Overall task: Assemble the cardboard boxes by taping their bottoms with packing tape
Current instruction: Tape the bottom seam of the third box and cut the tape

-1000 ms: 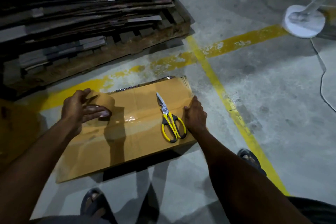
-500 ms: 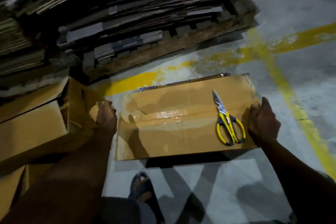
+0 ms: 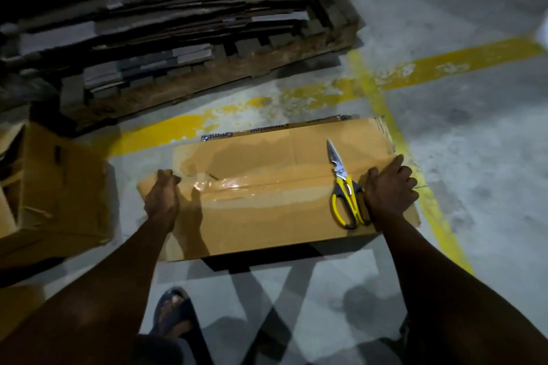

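Note:
A brown cardboard box (image 3: 267, 222) lies on the floor with its bottom flaps facing up. A glossy strip of packing tape (image 3: 252, 185) runs along the centre seam. My left hand (image 3: 161, 198) is at the box's left end, closed around the brown tape roll (image 3: 143, 187), which is mostly hidden under my fingers. At the right end, my right hand (image 3: 388, 191) presses down with its fingers curled over the box's edge. Yellow-handled scissors (image 3: 345, 195) lie on the box just left of that hand.
A wooden pallet (image 3: 207, 80) stacked with flattened cardboard sits behind the box. Another open cardboard box (image 3: 68, 187) stands at the left. Yellow floor lines (image 3: 427, 204) run behind and to the right. My sandalled foot (image 3: 175, 314) is in front of the box.
My left hand has carried the tape roll from the middle of the box to its left end, laying tape along the seam. The right hand stays at the right end.

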`<state>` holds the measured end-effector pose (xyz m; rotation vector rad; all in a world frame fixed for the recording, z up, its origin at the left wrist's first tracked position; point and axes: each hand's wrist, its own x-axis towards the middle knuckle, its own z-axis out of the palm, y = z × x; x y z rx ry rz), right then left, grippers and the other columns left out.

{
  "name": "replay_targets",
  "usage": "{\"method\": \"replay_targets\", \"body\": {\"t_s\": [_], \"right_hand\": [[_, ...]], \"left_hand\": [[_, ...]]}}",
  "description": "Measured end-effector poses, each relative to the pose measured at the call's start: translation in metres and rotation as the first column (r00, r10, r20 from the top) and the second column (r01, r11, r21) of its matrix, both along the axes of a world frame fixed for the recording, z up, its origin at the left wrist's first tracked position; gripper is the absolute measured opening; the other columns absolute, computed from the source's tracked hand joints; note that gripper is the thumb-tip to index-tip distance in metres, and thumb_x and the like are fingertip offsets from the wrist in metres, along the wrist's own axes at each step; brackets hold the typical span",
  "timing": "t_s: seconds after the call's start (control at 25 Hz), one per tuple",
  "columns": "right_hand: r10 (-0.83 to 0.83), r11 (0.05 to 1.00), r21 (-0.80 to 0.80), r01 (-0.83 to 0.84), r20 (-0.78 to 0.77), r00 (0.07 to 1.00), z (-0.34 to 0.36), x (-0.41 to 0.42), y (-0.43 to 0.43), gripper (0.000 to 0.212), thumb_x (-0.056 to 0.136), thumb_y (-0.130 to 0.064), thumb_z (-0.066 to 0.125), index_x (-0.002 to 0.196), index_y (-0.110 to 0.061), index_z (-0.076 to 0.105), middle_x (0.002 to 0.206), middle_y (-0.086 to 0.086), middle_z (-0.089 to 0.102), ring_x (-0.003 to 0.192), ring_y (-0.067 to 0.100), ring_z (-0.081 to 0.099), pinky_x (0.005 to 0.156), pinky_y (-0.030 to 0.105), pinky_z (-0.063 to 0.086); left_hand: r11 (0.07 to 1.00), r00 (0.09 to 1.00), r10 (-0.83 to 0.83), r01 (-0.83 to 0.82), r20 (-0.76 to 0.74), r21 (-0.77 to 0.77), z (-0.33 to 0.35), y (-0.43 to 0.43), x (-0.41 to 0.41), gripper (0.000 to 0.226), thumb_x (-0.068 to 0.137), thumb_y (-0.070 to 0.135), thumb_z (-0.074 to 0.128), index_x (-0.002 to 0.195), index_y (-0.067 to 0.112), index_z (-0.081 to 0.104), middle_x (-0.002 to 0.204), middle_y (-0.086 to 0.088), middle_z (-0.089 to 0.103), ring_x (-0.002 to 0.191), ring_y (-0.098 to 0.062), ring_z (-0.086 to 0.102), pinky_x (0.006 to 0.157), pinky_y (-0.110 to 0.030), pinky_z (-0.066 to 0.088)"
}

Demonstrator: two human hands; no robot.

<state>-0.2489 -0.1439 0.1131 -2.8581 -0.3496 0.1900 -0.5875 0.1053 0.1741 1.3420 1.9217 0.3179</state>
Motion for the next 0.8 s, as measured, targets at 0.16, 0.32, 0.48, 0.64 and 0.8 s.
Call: {"method": "replay_targets", "body": {"t_s": [0.16, 0.32, 0.48, 0.64, 0.8], "right_hand": [[-0.024, 0.995, -0.099, 0.013, -0.114, 0.993, 0.008, 0.041, -0.022, 0.078, 0.096, -0.051, 0.044, 0.155, -0.009, 0.016, 0.158, 0.025, 0.019, 0.142, 0.049, 0.018, 0.112, 0.064, 0.013], [0.039, 0.987, -0.152, -0.054, -0.101, 0.994, 0.020, 0.031, -0.022, 0.075, 0.095, -0.059, 0.040, 0.153, -0.014, 0.023, 0.160, 0.029, 0.006, 0.145, 0.052, 0.003, 0.112, 0.069, 0.003], [0.328, 0.944, -0.019, -0.330, -0.071, 0.942, 0.039, -0.023, 0.014, 0.069, 0.098, -0.053, 0.036, 0.154, -0.015, 0.023, 0.159, 0.028, 0.015, 0.145, 0.048, 0.013, 0.114, 0.064, 0.012], [0.583, 0.798, 0.367, -0.477, -0.274, 0.765, 0.077, -0.093, 0.067, 0.069, 0.100, -0.053, 0.037, 0.157, -0.018, 0.018, 0.162, 0.019, 0.014, 0.149, 0.039, 0.013, 0.118, 0.051, 0.018], [0.588, 0.719, 0.688, -0.099, -0.526, 0.615, 0.167, -0.152, 0.108, 0.056, 0.103, -0.038, 0.041, 0.154, -0.022, 0.025, 0.159, 0.008, 0.031, 0.142, 0.031, 0.032, 0.112, 0.043, 0.030]], "left_hand": [[0.989, 0.989, -0.145, 0.145, -0.005, 0.006, -0.002, -0.025, 0.042, 0.028, 0.090, 0.046, 0.042, 0.104, 0.025, 0.054, 0.112, -0.015, 0.060, 0.103, -0.040, 0.055, 0.084, -0.043, 0.041], [0.993, 0.967, 0.039, -0.009, 0.253, -0.119, -0.021, -0.023, 0.046, 0.071, 0.064, 0.070, 0.054, 0.115, 0.023, 0.064, 0.117, -0.018, 0.050, 0.107, -0.039, 0.058, 0.089, -0.052, 0.048], [0.980, 0.920, -0.063, 0.130, 0.386, -0.152, 0.014, -0.034, 0.063, 0.078, 0.064, 0.070, 0.045, 0.125, 0.025, 0.062, 0.113, -0.008, 0.061, 0.094, -0.023, 0.060, 0.080, -0.042, 0.049], [0.980, 0.892, -0.105, 0.167, 0.439, -0.105, 0.091, -0.043, 0.066, 0.045, 0.083, 0.051, 0.053, 0.115, 0.022, 0.066, 0.096, -0.005, 0.067, 0.097, -0.034, 0.066, 0.083, -0.039, 0.050], [0.916, 0.729, -0.278, 0.397, 0.625, -0.055, 0.174, -0.059, 0.044, 0.026, 0.093, 0.029, 0.056, 0.111, 0.016, 0.069, 0.102, -0.013, 0.072, 0.087, -0.028, 0.072, 0.087, -0.042, 0.053]]}}
